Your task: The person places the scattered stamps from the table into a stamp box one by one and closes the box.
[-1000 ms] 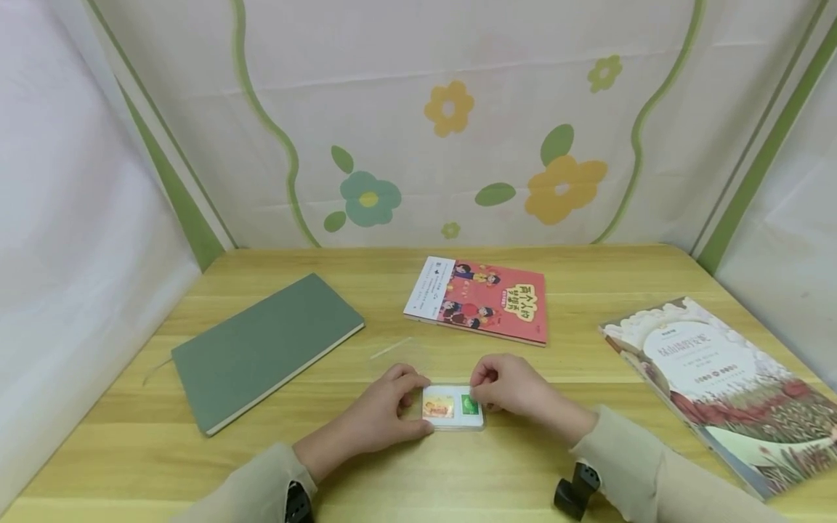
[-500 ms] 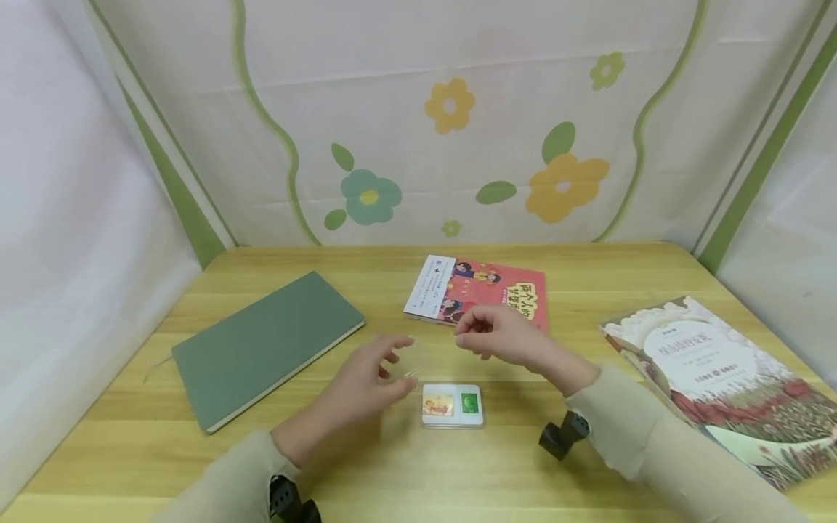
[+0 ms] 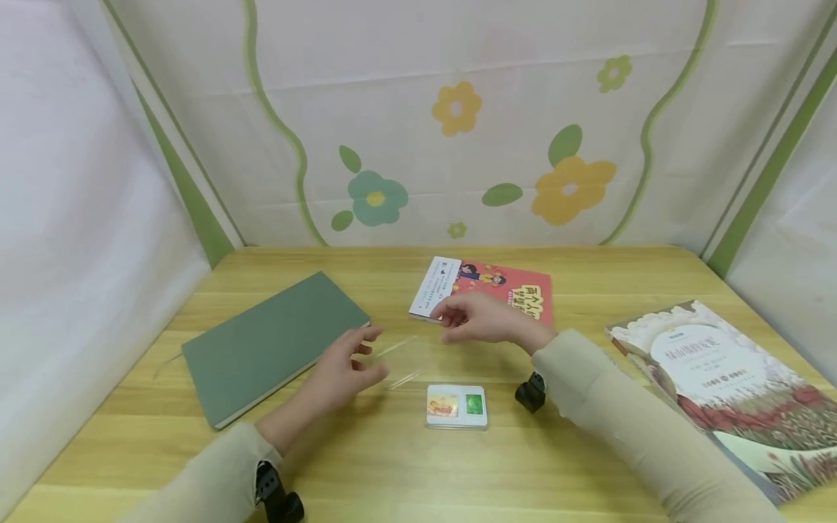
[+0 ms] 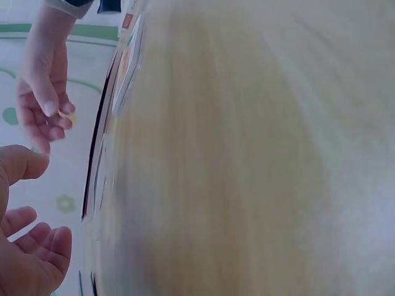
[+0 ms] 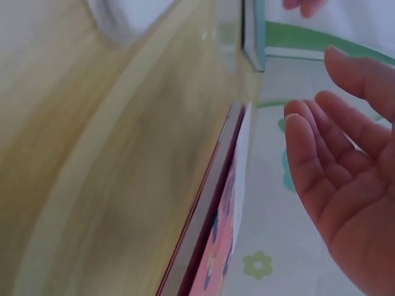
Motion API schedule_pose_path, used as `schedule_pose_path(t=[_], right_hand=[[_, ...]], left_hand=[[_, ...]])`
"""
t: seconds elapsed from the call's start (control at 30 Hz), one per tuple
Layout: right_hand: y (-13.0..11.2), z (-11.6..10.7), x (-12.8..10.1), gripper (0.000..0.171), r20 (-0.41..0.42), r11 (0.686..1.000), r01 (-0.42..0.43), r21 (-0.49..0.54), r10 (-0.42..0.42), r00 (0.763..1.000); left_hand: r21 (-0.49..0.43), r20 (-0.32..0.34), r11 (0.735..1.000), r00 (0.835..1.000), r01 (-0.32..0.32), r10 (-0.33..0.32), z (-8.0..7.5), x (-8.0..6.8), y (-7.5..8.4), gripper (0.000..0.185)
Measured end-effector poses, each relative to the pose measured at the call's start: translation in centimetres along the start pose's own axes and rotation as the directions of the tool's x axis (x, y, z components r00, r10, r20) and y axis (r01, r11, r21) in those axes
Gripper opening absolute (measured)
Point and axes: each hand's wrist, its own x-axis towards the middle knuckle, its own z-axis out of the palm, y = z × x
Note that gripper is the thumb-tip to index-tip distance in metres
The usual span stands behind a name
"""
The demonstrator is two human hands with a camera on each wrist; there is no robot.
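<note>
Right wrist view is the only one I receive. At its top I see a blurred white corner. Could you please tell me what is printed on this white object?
Observer: The head view shows two pictures on the white case: a yellow-orange one on the left, a green one on the right.
Operator: Thank you. Does something lie outside my picture, to the right of the case?
Observer: Yes, a large book with a flowery cover lies there.
Operator: And the left hand, does it hold something?
Observer: I see nothing in it; in the left wrist view its thumb and fingers are apart.
</note>
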Motion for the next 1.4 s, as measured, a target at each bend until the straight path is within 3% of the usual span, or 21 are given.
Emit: schedule_pose_path(t=[0.2,0.37,0.53,0.73,0.97,1.4], right_hand=[[1.2,0.4,1.4,0.044,0.114,0.99,0.038,-0.135,-0.023,0.993],[1.6,0.9,1.9,0.049,0.173,0.993,-0.007,-0.119,0.027,0.984],[1.8,1.5,2.1,0.053,0.179,0.993,-0.029,-0.113,0.049,0.983],[1.7,2.2,2.6,0.06,0.189,0.995,-0.052,-0.087,0.068,0.98],[1.2,2.7,3.2,0.066,0.205,0.989,-0.083,-0.123,0.107,0.973],[0.8,3.4,3.9,0.062,0.219,0.979,-0.08,-0.185,0.121,0.968]], left_hand=[[-0.018,-0.018,0.999,0.999,0.038,-0.038,0.6,0.2,-0.3,0.066],[-0.025,-0.022,0.994,0.994,0.104,-0.105,1.3,0.4,-0.8,0.071],[-0.04,-0.001,0.989,0.99,0.139,-0.139,1.9,0.4,-1.2,0.075],[-0.006,-0.009,0.996,0.996,0.091,-0.091,2.3,0.4,-1.6,0.078],[0.131,-0.013,0.991,1.0,0.03,-0.028,2.5,0.5,-1.8,0.076],[0.185,-0.023,0.982,0.999,0.028,-0.025,2.6,0.4,-1.8,0.068]])
